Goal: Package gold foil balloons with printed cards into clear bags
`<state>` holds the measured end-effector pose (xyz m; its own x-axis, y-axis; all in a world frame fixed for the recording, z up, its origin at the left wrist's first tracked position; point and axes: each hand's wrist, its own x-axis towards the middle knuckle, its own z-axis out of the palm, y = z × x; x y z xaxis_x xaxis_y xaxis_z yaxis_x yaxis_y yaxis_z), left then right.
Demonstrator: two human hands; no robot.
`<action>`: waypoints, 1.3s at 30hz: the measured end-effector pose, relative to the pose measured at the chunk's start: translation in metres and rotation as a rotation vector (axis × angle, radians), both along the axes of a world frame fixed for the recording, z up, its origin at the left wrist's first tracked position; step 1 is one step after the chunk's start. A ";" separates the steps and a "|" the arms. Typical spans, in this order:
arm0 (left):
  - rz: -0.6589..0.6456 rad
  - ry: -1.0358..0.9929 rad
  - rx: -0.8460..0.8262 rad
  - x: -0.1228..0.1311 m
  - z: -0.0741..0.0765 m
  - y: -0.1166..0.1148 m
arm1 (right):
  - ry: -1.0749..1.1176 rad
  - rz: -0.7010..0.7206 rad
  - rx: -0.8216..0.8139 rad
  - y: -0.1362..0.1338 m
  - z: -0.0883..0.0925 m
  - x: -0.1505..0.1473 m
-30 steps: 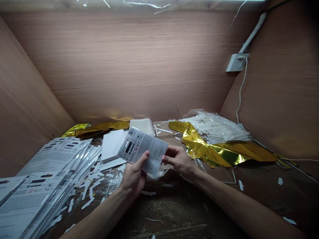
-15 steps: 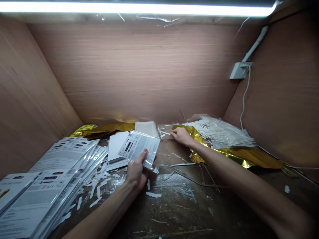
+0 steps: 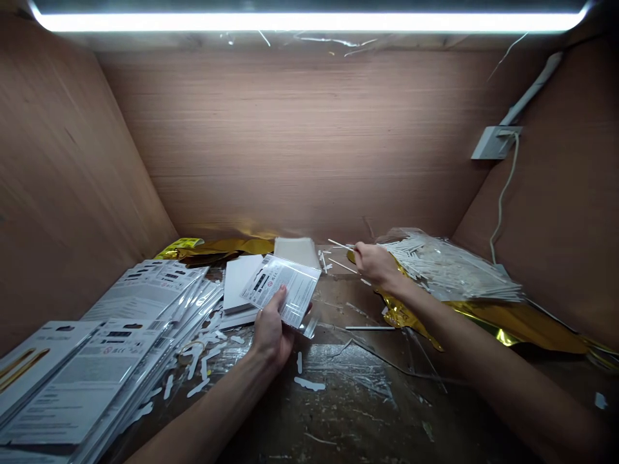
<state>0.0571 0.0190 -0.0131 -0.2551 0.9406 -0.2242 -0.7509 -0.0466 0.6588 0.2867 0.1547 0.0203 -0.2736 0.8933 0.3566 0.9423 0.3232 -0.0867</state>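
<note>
My left hand (image 3: 271,335) grips a clear plastic packet with a printed grey card inside (image 3: 282,290), held tilted above the worktop at centre. My right hand (image 3: 378,263) is stretched out to the back, fingers pinched on a thin white stick (image 3: 340,245) that points left. It is just beside a heap of white sticks in clear wrap (image 3: 447,268), which lies on crumpled gold foil (image 3: 411,314). One loose stick (image 3: 370,328) lies on the worktop under my right forearm.
A fanned stack of filled packets (image 3: 116,335) covers the left side. White cards (image 3: 242,280) and clear bags (image 3: 297,248) lie behind the held packet. More gold foil (image 3: 217,248) sits at the back left. White paper strips litter the worn worktop (image 3: 348,406). A wall socket with a cable (image 3: 493,142) hangs at right.
My right hand let go of the packet, reached to the back beside the stick heap and now pinches a stick raised off the worktop. The left hand kept the packet.
</note>
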 end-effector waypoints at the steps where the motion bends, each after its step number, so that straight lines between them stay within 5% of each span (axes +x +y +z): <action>1: 0.005 -0.015 -0.009 -0.001 0.001 0.001 | 0.031 0.058 0.034 -0.010 0.010 0.005; 6: -0.002 -0.092 -0.060 -0.001 0.007 0.000 | 0.275 0.603 0.183 -0.054 0.044 0.022; 9: -0.041 -0.086 -0.063 0.001 0.010 -0.003 | 0.279 0.756 0.178 -0.064 0.050 0.019; 19: -0.030 -0.014 -0.087 0.005 0.009 -0.004 | 0.249 0.662 0.240 -0.063 0.053 0.027; 25: 0.005 0.017 -0.046 0.013 0.006 -0.010 | 0.126 0.585 0.364 -0.071 0.029 0.017; 28: -0.036 0.044 -0.034 0.017 0.006 -0.014 | 0.129 0.601 0.306 -0.077 0.021 0.005; 33: -0.062 0.075 -0.023 0.019 0.004 -0.018 | 0.264 0.812 0.046 -0.074 0.038 0.012; 39: -0.218 0.173 0.017 0.018 -0.003 -0.024 | 0.551 0.797 -0.202 -0.062 0.033 0.009</action>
<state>0.0753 -0.0054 -0.0157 -0.0796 0.9807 -0.1785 -0.6211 0.0913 0.7784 0.2960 0.0931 0.0528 -0.6632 0.5779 0.4756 0.2670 0.7763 -0.5710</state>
